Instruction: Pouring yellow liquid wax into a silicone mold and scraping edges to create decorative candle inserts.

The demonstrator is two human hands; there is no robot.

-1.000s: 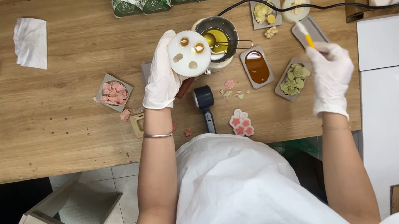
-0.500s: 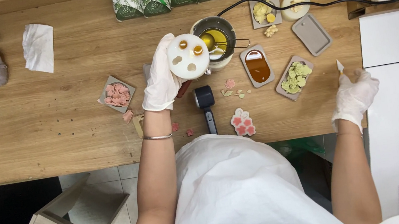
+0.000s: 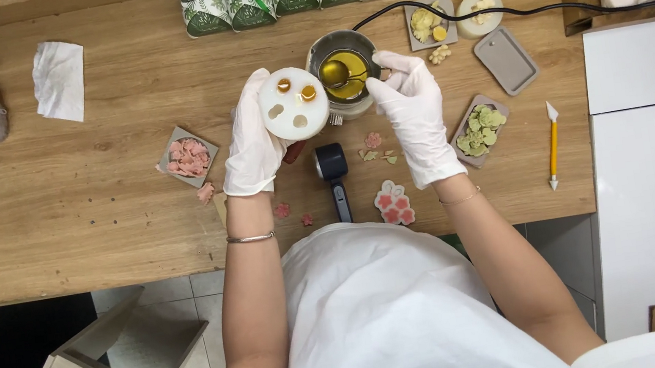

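Left hand (image 3: 251, 139): gloved in white, forearm reaching up from the body, fingers curled behind a round white mould (image 3: 294, 103); its grip is closed on the mould.
Mould: held above the tabletop (image 3: 109, 206), just left of the metal pot (image 3: 344, 70), tilted so its flat face looks up at the camera; two of its four cavities hold yellow liquid, two look pale.
Right hand (image 3: 413, 112): gloved, forearm angled up and inward, fingers pinched on the handle of a small spoon (image 3: 334, 74).
Spoon: bowl over the pot's yellow liquid, long axis running roughly left to right, handle toward the right hand.
Nearby: a black handle (image 3: 334, 176) lies below the pot; a yellow tool (image 3: 552, 145) lies well to the right.
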